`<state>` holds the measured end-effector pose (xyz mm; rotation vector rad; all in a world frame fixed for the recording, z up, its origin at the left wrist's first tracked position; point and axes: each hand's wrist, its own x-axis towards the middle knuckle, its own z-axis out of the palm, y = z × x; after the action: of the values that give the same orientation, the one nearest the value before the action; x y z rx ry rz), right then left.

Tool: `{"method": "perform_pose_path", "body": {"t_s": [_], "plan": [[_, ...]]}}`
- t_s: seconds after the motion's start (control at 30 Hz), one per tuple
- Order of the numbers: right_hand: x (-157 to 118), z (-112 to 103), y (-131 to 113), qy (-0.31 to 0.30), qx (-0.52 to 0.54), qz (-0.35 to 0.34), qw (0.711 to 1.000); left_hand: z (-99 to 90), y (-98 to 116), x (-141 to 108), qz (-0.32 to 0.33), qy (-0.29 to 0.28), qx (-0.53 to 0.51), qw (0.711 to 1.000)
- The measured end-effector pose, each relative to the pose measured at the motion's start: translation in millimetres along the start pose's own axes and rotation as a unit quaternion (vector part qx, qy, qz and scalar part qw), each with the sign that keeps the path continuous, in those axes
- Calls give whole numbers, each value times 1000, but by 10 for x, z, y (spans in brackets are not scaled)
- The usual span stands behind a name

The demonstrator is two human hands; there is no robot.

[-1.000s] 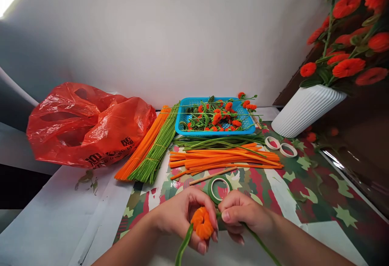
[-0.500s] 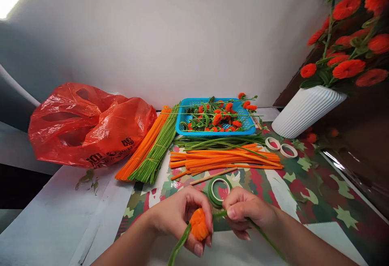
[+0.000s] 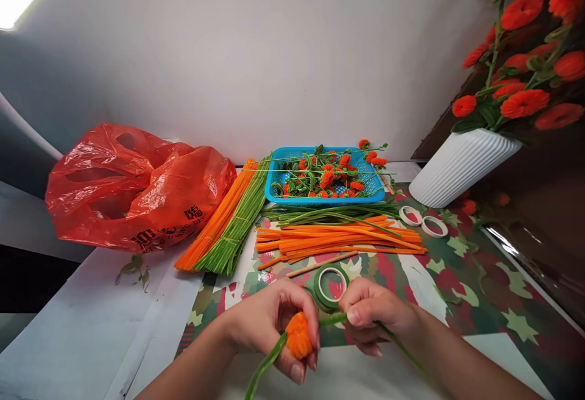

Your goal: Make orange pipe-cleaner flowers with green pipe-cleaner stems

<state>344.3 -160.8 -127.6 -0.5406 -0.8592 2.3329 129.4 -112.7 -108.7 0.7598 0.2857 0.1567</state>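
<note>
An orange fuzzy flower head (image 3: 298,335) is held between the thumb and fingers of my left hand (image 3: 278,321). Green fuzzy stems come off it, one hanging down to the lower left (image 3: 265,366) and one reaching right. My right hand (image 3: 377,314) pinches that right-hand green stem (image 3: 333,319) between thumb and curled fingers; its far end trails to the lower right. Just beyond the hands lies a roll of green tape (image 3: 315,290). Part of the flower is hidden by my left fingers.
Orange stems (image 3: 338,238) and a thin wooden stick (image 3: 322,264) lie ahead. Behind is a blue basket (image 3: 278,199) of small flowers. Bundled orange and green stems (image 3: 233,223) and a red bag (image 3: 137,192) are left; white tape rolls (image 3: 434,227) and a white vase (image 3: 461,168) right.
My right hand has shifted slightly right, away from the flower, with the green stem still pinched. The stem at lower left has swung a little left. My left hand is almost unmoved.
</note>
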Motion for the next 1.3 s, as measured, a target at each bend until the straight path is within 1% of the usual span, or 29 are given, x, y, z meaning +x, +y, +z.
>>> {"method": "perform_pose_path", "body": {"t_s": [0.2,0.3,0.33,0.4,0.47,0.5,0.53,0.6,0.67,0.73,0.9,1.03,1.13,1.3], "plan": [[-14,-31,-22,2,-2,-7,1000,-31,8,-21,-9,18,11,1000],[-38,-43,-51,31,-22,-26,999,-56,-9,-8,3,24,23,999],[-47,-43,-59,47,-36,-38,998,-59,-15,5,20,38,28,999],[-63,-32,-66,83,-86,-71,990,-59,-25,43,84,92,45,991],[-69,-9,-58,118,-172,-122,970,-61,-32,88,161,152,64,973],[-68,6,-49,134,-223,-147,954,-65,-34,107,189,177,74,963],[-64,21,-37,151,-272,-167,935,-71,-35,123,205,199,85,955],[-51,48,-11,180,-344,-185,903,-83,-34,138,212,245,109,940],[-38,67,9,196,-369,-175,891,-82,-25,135,212,283,144,924],[-30,80,13,197,-374,-164,891,-63,-10,122,214,304,180,911],[-25,119,-25,175,-414,-167,878,-4,0,108,225,326,225,890],[-28,126,-19,165,-416,-152,881,-9,-14,123,233,352,239,875],[-34,110,7,168,-406,-141,887,-21,3,131,251,330,240,877],[-6,137,27,172,-306,-121,929,1,30,145,262,275,263,887]]}}
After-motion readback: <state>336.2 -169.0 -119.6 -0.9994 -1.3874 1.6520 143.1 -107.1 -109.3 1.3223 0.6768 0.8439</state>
